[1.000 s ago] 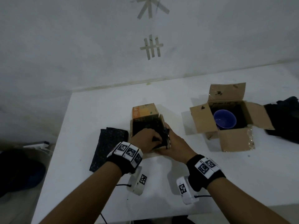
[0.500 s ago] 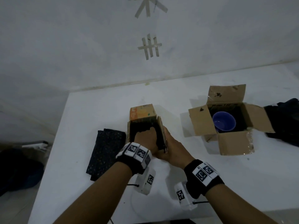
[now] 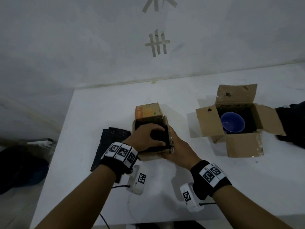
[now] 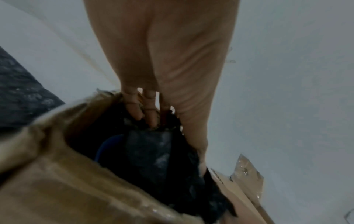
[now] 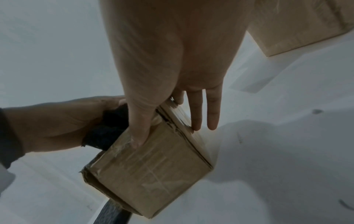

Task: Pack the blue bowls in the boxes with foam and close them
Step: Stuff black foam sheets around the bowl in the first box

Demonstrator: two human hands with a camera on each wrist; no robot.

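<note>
A small cardboard box [image 3: 148, 155] with an orange back flap stands at the table's middle. My left hand [image 3: 157, 136] is in its opening, fingers and thumb round a piece of black foam [image 4: 153, 151]. In the left wrist view a blue bowl's rim [image 4: 109, 145] shows under that foam. My right hand [image 3: 171, 143] holds the box at its near right corner, thumb on the near face [image 5: 139, 136] and fingers [image 5: 197, 115] down the right side. To the right, a larger box [image 3: 244, 146] stands with all flaps open and a blue bowl [image 3: 232, 123] inside on dark foam.
A flat sheet of black foam [image 3: 110, 141] lies on the white table [image 3: 102, 104] just left of the small box. A dark bundle [image 3: 292, 126] sits at the right edge, beyond the larger box. The table's left edge drops to the floor.
My left hand has pushed further into the small box's opening with the foam. My right hand has stayed on the box's right side. The larger box has not moved.
</note>
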